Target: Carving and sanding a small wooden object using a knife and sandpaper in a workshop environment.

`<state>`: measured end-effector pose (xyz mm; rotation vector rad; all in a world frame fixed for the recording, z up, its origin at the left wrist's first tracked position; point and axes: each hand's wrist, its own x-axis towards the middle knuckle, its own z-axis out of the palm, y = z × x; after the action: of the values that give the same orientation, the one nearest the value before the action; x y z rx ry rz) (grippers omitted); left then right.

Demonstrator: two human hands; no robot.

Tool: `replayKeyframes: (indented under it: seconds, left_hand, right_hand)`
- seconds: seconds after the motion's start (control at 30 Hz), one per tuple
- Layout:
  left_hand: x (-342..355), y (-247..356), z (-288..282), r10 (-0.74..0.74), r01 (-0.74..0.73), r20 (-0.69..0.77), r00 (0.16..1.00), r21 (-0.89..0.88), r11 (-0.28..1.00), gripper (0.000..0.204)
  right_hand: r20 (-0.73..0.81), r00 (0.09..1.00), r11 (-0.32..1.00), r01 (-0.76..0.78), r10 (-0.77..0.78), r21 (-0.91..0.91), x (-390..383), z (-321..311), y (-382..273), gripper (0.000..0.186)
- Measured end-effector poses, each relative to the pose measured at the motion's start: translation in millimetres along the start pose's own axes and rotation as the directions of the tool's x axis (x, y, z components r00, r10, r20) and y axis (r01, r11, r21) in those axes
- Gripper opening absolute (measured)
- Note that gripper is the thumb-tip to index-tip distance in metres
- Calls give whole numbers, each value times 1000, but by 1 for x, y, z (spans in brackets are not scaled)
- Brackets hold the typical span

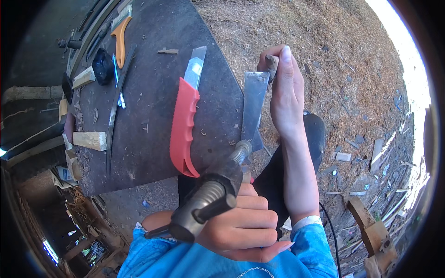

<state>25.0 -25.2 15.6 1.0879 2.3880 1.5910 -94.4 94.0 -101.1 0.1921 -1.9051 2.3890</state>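
Observation:
My left hand (243, 227) is closed low in front of my body, thumb stretched to the right. It appears to grip the lower end of a flat-bladed steel tool (255, 99), whose handle is mostly hidden behind a black metal screw clamp (211, 190) with threaded rods. The blade points away from me, over the table's right edge. My right hand (285, 92) pinches a small grey-brown piece (272, 65), perhaps a stone, at the blade's far end. Left of the blade, a box cutter (185, 125) with a red handle lies on the table, its blade out.
On the dark table (148, 111) lie a paintbrush (120, 41), a black round object (103, 66), a pen (118, 83), a long thin metal strip (118, 97) and wooden blocks (90, 140). Wood shavings and scraps cover the ground (352, 88). A black cable (331, 227) hangs at the right.

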Motion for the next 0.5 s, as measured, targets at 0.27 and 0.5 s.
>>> replayKeyframes:
  seconds: [0.27, 0.5]
  left_hand:
    - [-1, 3, 2, -80, 79, -11, 997, -27, 996, 32]
    - [-1, 2, 6, -47, 47, -45, 998, -1, 999, 31]
  right_hand:
    - [-5, 976, 975, 218, -218, -46, 14, 6, 11, 53]
    - [6, 959, 958, 282, -282, -47, 27, 3, 18, 46]
